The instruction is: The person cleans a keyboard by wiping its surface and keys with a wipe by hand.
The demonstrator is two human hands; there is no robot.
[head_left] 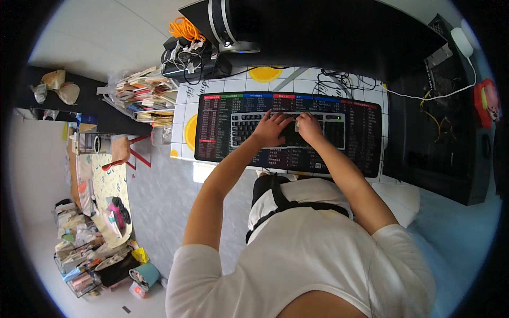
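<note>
White gridded tabletop covering with orange-slice prints (pixel 238 80) sat on the far side of the person; the long black mat with columns of coloured text (pixel 213 124) lay flat on it. Rectangular black-keyed keyboard with a pale grey frame (pixel 292 140) rested around the mat's middle, lengthwise left to right. Positioning looked done — keyboard in place, both hands over it. Work on the keys seemed under way; how much was finished or left couldn't be judged, no readable display in view.

Both forearms reached in from the near side, slanting toward each other. The bare left hand (pixel 271 130) lay palm down over the keys left of centre, fingers spread and loose, grasping nothing visible. The bare right hand (pixel 310 129) was just right of it, turned inward, fingers bent and pointing down — couldn't tell whether they pinched anything. Small green light (pixel 338 117) showed at the keyboard's far right corner. Tiny pale patch (pixel 297 125) at the right fingertips: too small to identify.
</note>
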